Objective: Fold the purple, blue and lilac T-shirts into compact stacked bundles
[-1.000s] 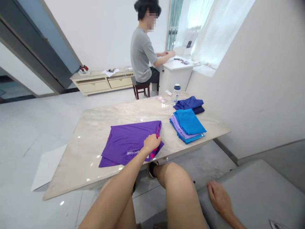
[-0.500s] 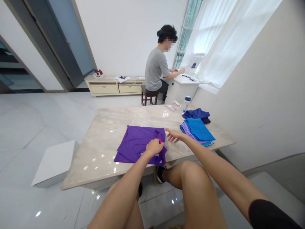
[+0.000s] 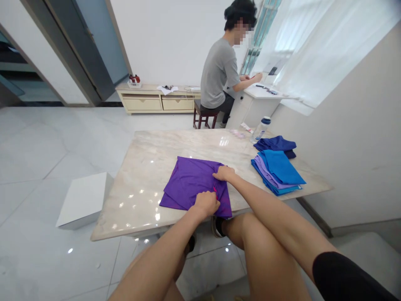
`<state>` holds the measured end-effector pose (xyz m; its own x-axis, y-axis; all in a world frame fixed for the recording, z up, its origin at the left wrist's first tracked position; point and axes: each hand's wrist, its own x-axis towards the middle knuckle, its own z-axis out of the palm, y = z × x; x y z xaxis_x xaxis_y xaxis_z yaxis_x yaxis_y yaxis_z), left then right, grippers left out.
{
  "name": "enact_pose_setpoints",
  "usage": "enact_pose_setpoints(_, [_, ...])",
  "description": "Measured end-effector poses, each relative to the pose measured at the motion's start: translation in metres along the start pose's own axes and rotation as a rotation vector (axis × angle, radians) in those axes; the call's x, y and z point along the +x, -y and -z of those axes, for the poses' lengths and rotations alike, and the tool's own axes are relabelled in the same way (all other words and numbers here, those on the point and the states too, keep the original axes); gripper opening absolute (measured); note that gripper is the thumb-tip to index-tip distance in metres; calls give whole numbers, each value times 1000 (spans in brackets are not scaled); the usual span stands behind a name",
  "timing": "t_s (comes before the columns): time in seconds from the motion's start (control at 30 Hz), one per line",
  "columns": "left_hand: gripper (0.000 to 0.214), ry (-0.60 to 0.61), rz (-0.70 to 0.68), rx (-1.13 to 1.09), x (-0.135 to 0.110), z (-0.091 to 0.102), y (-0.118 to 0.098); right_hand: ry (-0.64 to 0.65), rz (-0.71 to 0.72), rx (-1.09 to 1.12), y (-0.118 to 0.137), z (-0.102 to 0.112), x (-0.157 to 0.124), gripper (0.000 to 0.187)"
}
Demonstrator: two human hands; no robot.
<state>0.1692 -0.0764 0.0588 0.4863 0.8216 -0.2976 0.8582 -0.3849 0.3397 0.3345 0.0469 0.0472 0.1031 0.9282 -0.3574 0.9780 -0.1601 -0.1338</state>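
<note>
A purple shirt lies folded on the marble-patterned table, its right side gathered into creases with a strip of pink trim showing. My left hand is closed on the fabric near the shirt's front right part, beside the pink trim. Farther back, my right hand grips the shirt's upper right edge, thumb and fingers bent onto the cloth. Some fingertips of both hands are hidden.
To the right sit a stack of blue and lilac folded clothes, dark blue clothes and a water bottle. A white box stands left of the table. Beyond, a person in grey sits at a white desk.
My right hand has moved from beside the shirt onto its right edge and closed there. The shirt's right side has shifted, and the white print is now out of sight. The view has tilted slightly.
</note>
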Motion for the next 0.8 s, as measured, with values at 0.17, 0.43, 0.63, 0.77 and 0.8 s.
enact_pose_setpoints(0.17, [37,-59,-81,39,-5,-4,16,30,-41,32,-13,-6,3,46])
enact_pose_setpoints(0.43, [34,-97,-44,0,-2,5,32,-70,-68,293,-33,15,-5,37])
enact_pose_setpoints(0.63, [19,-128,90,-209,-9,25,64,-167,-52,555,1,14,-5,40])
enact_pose_setpoints(0.77, [15,-131,221,-565,-16,32,103,-185,-52,714,49,5,8,38])
enact_pose_setpoints(0.8, [15,-123,260,-660,-18,32,112,-187,-62,737,61,2,12,37])
